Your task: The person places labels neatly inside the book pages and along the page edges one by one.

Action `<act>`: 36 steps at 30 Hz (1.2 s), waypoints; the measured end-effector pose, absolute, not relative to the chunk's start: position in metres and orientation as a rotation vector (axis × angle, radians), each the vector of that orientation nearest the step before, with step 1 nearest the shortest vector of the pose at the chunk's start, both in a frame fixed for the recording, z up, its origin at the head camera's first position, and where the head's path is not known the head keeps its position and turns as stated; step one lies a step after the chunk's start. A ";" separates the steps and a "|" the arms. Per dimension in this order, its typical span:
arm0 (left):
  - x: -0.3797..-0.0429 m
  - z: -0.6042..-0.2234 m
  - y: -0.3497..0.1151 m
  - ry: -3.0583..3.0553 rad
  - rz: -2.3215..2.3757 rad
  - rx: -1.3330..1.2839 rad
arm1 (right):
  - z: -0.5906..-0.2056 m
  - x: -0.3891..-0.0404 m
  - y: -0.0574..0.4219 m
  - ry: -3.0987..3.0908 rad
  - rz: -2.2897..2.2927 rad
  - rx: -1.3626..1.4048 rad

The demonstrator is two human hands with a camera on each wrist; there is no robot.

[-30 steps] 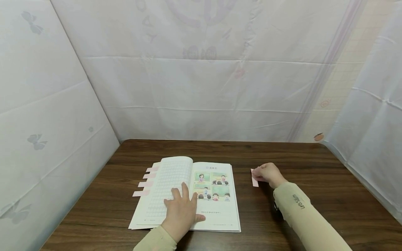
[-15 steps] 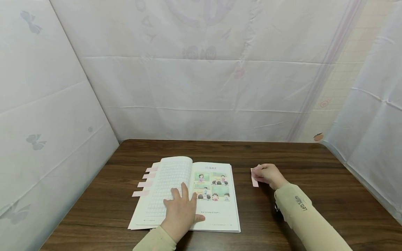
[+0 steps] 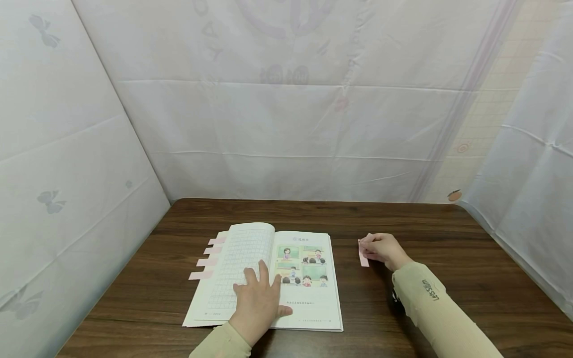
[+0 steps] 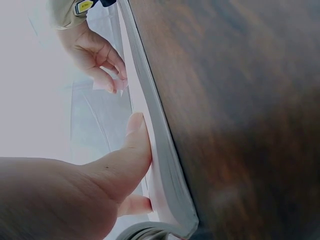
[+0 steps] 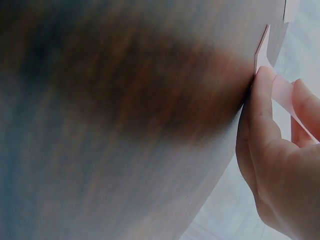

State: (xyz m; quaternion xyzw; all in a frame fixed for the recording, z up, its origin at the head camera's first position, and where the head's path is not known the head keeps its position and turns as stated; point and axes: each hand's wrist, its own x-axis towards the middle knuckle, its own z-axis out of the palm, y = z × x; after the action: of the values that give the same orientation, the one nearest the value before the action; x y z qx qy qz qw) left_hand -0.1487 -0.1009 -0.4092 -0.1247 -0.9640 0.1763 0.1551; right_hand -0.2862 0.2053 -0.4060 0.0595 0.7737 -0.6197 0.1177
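My left hand [image 3: 257, 301] lies spread over an open book [image 3: 309, 311], fingers on the lined left page and thumb on the illustrated right page. In the left wrist view the thumb [image 4: 135, 142] presses on the page near the book's edge. To the right of the book, my right hand [image 3: 386, 249] pinches one end of a pink sticky note strip [image 5: 283, 92] between thumb and fingers. That end curls up from a narrow pink sticky note pad [image 3: 364, 260], which stays on the table, partly hidden by the fingers.
Several pink sticky tabs [image 3: 201, 275] stick out from the book's left edge. The dark wooden table [image 3: 358, 219] is bordered by pale cloth walls [image 3: 268, 124] at the back and both sides.
My right hand has drawn very slightly back to the right, and the pinched end of the pink strip now stands up from the pad. The left hand and book have kept their place.
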 end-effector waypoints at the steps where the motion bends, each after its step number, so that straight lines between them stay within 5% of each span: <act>1: -0.149 -0.409 -0.101 -2.758 0.508 -0.358 | -0.406 -0.286 0.205 2.261 -1.817 0.174; 36: -0.149 -0.410 -0.102 -2.736 0.550 -0.383 | -0.403 -0.285 0.208 2.193 -1.831 0.114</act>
State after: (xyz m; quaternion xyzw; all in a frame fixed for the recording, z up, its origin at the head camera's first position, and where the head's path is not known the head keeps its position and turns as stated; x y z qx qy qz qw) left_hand -0.1494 -0.1019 -0.4100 -0.1343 -0.9585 0.1928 0.1617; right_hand -0.2851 0.2078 -0.4034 0.0394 0.7594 -0.6340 0.1408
